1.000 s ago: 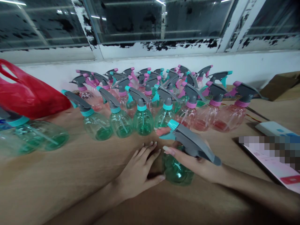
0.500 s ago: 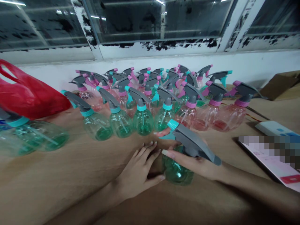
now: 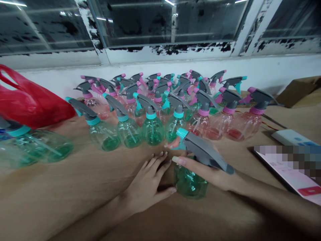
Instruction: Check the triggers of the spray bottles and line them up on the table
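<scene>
A green spray bottle (image 3: 190, 182) with a grey trigger head and teal nozzle stands on the wooden table (image 3: 75, 187) in front of me. My right hand (image 3: 203, 169) is wrapped round its neck under the grey head, fingers closed on it. My left hand (image 3: 147, 182) lies flat on the table just left of the bottle, fingers spread, thumb tip touching the bottle's base. Behind stand several rows of spray bottles: green ones (image 3: 150, 127) in front, pink ones (image 3: 238, 122) to the right and back.
A red plastic bag (image 3: 30, 100) lies at the left by the wall. Two green bottles (image 3: 37, 144) lie near the left edge. A printed sheet and a white device (image 3: 291, 137) lie at the right, a cardboard box (image 3: 298, 90) beyond. A white wall and windows back the table.
The held bottle has tipped and shifted slightly left and toward me with my right hand. My left hand has stayed flat in place.
</scene>
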Demonstrator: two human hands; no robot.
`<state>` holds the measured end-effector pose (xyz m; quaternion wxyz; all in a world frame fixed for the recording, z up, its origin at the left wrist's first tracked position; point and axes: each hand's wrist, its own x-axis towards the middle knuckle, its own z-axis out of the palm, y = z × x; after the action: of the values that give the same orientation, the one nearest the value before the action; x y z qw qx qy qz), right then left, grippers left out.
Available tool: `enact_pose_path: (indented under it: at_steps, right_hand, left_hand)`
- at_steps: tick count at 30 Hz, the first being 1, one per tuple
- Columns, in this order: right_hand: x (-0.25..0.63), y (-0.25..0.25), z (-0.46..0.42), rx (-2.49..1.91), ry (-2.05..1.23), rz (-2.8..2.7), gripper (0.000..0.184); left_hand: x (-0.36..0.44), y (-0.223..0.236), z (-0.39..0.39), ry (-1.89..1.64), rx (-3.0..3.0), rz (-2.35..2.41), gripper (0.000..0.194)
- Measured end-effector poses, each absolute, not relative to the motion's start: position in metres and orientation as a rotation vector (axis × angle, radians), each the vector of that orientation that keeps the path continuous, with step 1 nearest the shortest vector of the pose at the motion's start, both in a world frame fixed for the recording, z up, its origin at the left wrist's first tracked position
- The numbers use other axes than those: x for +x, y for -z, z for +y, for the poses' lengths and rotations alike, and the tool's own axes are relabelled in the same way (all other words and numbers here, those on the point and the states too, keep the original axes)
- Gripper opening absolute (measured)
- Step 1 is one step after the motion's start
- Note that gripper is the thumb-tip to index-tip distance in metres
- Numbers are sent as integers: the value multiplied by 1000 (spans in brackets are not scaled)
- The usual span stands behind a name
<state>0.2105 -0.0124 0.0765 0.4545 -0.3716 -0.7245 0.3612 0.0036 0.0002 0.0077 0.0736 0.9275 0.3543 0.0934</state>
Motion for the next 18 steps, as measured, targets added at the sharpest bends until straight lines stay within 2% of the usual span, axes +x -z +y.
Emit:
enact_pose_path:
  at_steps: [3, 18]
  right_hand:
    - [209, -79, -12, -971, -910, -1749, 29]
    - [210, -80, -15, -974, -881, -1744, 30]
  left_hand:
    - [4, -8, 0, -262, 2787, 1063, 73]
    - [3, -5, 1, -240, 2821, 1062, 73]
